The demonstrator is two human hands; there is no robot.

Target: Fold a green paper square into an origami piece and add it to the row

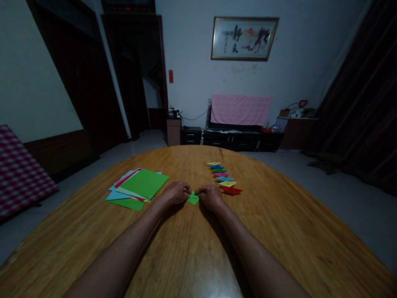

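Note:
A small piece of folded green paper [193, 198] lies on the wooden table between my two hands, its lower corner pointing toward me. My left hand [177, 192] is closed on its left edge, with the fingertips pressed together there. On the opposite edge, my right hand [211, 197] pinches the same paper, fingers curled inward. The fingers partly cover both sides of the paper. Just beyond my right hand, a folded red paper piece [232, 191] ends a row of several folded pieces in different colours, among them a yellow one [228, 183].
On the left of the round table [279, 231] lies a loose stack of coloured paper sheets [144, 184], green on top. Past the far edge stand a low black cabinet [231, 138] and a pink cloth [240, 109] draped over something. A checked cloth [21, 174] hangs at far left.

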